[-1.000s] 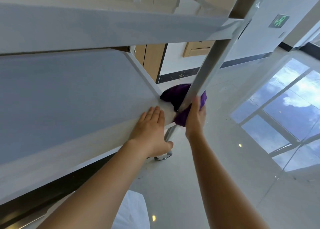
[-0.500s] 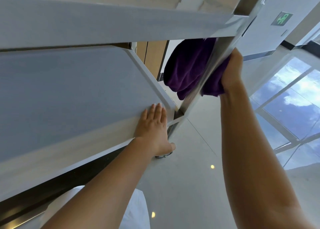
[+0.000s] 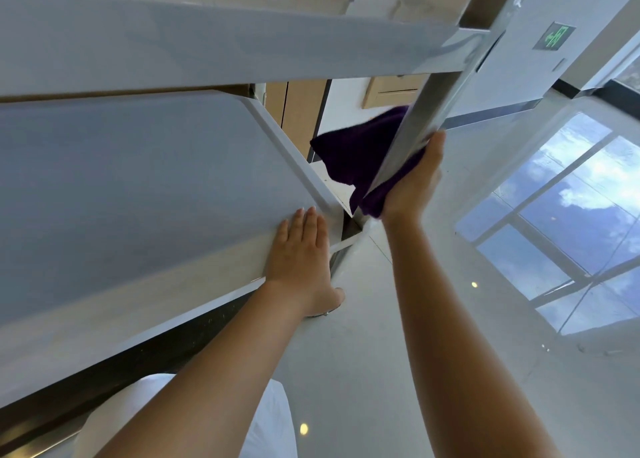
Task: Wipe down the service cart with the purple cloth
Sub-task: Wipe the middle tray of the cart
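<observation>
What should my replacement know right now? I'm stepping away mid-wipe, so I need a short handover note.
Left hand: flat, fingers straight, pressing on the front edge of the cart's shelf near its corner, steadying it.
Right hand: holds the cloth wrapped around the corner post, partway between the two shelves.
Done: cannot tell from this view which surfaces are already wiped.
Left: finish the post, then likely the remaining posts and shelves.
</observation>
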